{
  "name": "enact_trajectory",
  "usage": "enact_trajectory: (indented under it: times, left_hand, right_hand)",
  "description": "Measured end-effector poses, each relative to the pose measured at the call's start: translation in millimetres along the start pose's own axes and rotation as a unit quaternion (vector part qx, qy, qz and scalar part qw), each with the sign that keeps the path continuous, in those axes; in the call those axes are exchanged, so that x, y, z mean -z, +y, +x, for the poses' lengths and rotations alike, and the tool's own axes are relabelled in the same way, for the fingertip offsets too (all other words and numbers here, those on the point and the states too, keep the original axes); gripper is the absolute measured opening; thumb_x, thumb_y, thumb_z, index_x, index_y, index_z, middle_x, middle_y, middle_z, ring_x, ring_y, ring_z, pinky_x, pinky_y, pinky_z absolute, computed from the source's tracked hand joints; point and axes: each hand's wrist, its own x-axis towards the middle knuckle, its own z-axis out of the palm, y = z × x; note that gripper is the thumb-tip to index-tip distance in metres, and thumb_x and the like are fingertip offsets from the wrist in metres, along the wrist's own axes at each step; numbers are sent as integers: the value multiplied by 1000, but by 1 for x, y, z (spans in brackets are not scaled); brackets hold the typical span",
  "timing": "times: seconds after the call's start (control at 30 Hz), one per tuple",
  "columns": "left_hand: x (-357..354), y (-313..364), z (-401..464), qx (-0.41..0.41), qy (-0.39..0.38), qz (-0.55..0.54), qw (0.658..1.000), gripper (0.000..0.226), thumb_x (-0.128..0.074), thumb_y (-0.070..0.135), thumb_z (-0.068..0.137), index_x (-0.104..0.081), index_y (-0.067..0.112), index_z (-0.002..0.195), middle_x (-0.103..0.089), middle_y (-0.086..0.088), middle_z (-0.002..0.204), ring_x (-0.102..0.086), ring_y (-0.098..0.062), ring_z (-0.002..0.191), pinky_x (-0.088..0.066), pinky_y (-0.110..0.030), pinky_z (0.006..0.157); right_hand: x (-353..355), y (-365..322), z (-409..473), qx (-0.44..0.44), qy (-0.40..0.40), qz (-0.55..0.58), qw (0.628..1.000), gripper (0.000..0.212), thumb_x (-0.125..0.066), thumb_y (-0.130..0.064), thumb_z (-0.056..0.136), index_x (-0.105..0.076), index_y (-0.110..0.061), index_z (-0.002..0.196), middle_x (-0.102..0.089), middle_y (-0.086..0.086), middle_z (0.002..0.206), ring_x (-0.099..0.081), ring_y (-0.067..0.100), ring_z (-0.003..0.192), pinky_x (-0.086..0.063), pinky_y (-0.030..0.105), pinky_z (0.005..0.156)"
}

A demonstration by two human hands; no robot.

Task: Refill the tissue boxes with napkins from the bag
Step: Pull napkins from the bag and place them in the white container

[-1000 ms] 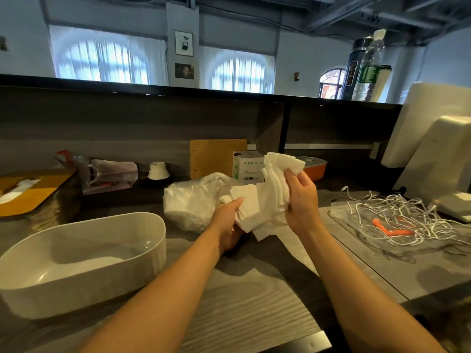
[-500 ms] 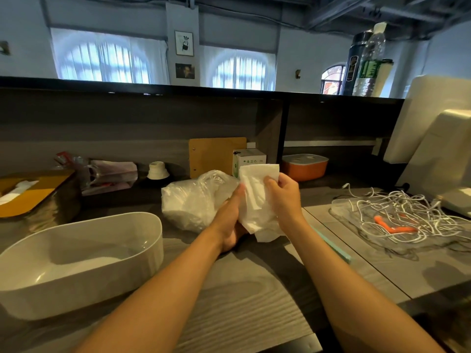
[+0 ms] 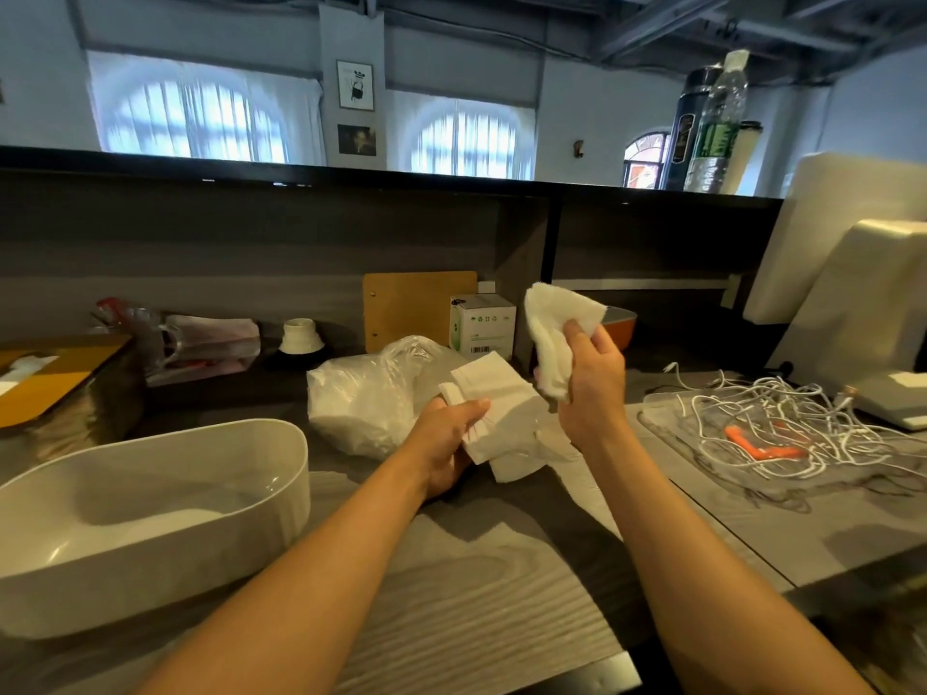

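each hand's grip pinches soft white napkins: left hand (image 3: 444, 446) flat stack (image 3: 501, 413), right hand (image 3: 592, 378) limp wad (image 3: 552, 328).

Both bare forearms extend forward. Left hand (image 3: 448, 446), palm apparently up, grips napkins (image 3: 496, 408); right hand (image 3: 592, 388), raised higher, pinches a folded napkin (image 3: 552, 323).

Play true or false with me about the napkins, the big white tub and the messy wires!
1. The right hand holds a bunch of napkins up in the air. True.
2. The left hand is empty. False: it holds a stack of napkins.
3. The white tub is full of napkins. False: nothing shows inside it.
4. The plastic bag lies behind the left hand. True.
5. The white cables are on the left side of the counter. False: they lie on the right, in a clear tray.
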Motion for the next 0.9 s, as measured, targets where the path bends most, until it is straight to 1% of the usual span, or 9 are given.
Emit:
enact_trajectory:
  times: [0.13,0.2,0.27,0.33,0.4,0.53,0.63,0.77,0.9]
  left_hand:
    - [-2,5,-2,31,7,-38,999,29,-50,26,102,-61,15,127,-72,-14,114,-68,-31,104,-58,-42,80]
    - [-1,6,-2,41,-5,-38,998,37,-47,43,101,-62,19,124,-73,-13,113,-67,-32,105,-56,-45,85]
    - [0,4,-2,25,-22,-27,999,46,-49,53,96,-63,20,125,-71,-14,118,-66,-33,109,-54,-51,94]
    - [1,2,-3,-8,-38,3,999,43,-57,46,94,-61,20,128,-69,-15,122,-65,-34,113,-51,-53,99]
    - [2,-1,-4,-34,-50,39,997,38,-64,24,94,-59,16,130,-67,-18,123,-65,-34,112,-54,-49,96]
    - [0,-1,-4,-57,-16,34,998,35,-63,3,93,-58,13,127,-69,-15,117,-69,-30,105,-58,-44,88]
    - [-1,0,-5,-64,-11,32,997,29,-60,0,94,-61,14,119,-72,-12,109,-70,-27,98,-58,-43,86]
    - [-1,0,-6,-67,-26,54,996,31,-60,1,94,-61,11,123,-71,-13,108,-70,-27,98,-58,-43,86]
    - [-2,1,-7,-63,-46,40,996,45,-59,-3,92,-55,19,131,-68,-15,117,-66,-31,107,-57,-46,89]
  right_hand:
    - [-1,-3,-1,8,-39,-36,999,12,-56,-26,99,-61,-27,109,-70,2,101,-73,16,83,-59,30,66]
    - [-2,-2,-1,35,-58,-80,994,9,-55,-25,99,-61,-28,105,-69,0,99,-71,18,85,-60,29,68]
    - [-5,6,-2,71,-84,-195,975,9,-53,-21,100,-60,-27,98,-66,0,94,-67,19,85,-57,25,68]
    - [-8,20,-1,83,-124,-315,937,8,-53,-21,99,-60,-24,97,-63,0,91,-63,20,84,-52,29,70]
    - [-8,29,0,58,-136,-377,914,6,-56,-23,97,-61,-20,98,-63,-1,90,-62,18,85,-53,33,73]
    - [-4,25,1,-16,-157,-389,907,15,-64,-26,91,-62,-19,104,-64,-2,94,-62,13,87,-50,27,69]
    - [-3,23,0,-30,-179,-404,897,19,-65,-26,91,-63,-18,108,-66,-3,97,-64,15,91,-53,33,78]
    - [-1,20,-1,-36,-182,-352,917,16,-67,-20,91,-64,-18,106,-68,1,99,-67,17,91,-57,33,77]
    - [1,18,-1,-16,-107,-272,956,11,-63,-15,94,-59,-21,103,-64,-1,96,-63,17,90,-56,32,75]
